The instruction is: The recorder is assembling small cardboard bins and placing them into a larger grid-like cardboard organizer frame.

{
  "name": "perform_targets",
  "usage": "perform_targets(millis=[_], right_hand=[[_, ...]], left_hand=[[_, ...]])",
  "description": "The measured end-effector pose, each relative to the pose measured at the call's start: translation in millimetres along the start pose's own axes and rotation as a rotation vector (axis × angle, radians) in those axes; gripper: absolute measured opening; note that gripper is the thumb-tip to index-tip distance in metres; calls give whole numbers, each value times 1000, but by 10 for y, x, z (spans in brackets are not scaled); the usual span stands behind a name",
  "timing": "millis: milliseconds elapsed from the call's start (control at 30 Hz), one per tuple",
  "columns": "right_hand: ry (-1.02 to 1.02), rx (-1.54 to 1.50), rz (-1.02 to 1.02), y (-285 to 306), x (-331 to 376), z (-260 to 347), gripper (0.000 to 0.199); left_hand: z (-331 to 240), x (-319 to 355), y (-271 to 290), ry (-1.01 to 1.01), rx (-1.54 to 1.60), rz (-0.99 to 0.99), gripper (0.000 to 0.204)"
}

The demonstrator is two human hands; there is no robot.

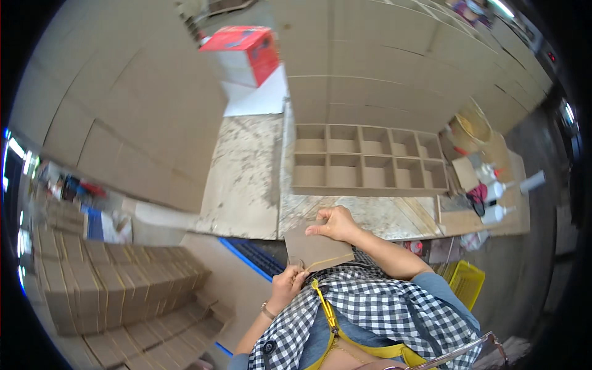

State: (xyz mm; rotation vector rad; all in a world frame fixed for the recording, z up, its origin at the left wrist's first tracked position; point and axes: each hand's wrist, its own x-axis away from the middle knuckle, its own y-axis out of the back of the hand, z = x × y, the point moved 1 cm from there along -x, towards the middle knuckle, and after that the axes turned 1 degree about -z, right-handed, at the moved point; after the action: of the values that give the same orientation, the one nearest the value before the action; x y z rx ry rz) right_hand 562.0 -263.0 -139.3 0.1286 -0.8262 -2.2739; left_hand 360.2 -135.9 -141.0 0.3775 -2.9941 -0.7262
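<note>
A flat piece of brown board (pixel 311 246) is held between my two hands, in front of the checked apron and just below the table's near edge. My right hand (pixel 338 224) grips its upper right side, thumb on top and fingers curled. At its lower left corner, my left hand (pixel 288 283) is closed in a pinch. A thin yellow strip (pixel 332 261) runs across the board near its lower edge and reaches toward the left fingers. Beyond the hands, a brown compartment box (pixel 370 192) with two rows of open cells rests on the table.
The worktable (pixel 243 179) is stained. A red and white box (pixel 250 55) stands at its far end. White bottles (pixel 493 191) and a tub (pixel 472 123) are at the right. Brown stacks (pixel 117 277) with yellow bands fill the lower left. A yellow crate (pixel 467 283) sits low right.
</note>
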Motion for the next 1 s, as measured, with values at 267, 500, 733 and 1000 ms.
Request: perform_targets(millis=[267, 500, 733, 1000], right_hand=[[-52, -657, -1190, 1627, 928, -1717, 24], [-168, 215, -647, 1797, 2051, -1725, 29], [-20, 587, -453, 1186, 1948, -2249, 7], [10, 645, -355, 1291, 1996, -2420, 8]], left_hand=[[-119, -541, -267, -164, -68, 552, 7], [565, -869, -532, 625, 502, 267, 40], [774, -867, -1000, 876, 449, 292, 33], [725, -839, -1140, 884, 481, 123, 24]])
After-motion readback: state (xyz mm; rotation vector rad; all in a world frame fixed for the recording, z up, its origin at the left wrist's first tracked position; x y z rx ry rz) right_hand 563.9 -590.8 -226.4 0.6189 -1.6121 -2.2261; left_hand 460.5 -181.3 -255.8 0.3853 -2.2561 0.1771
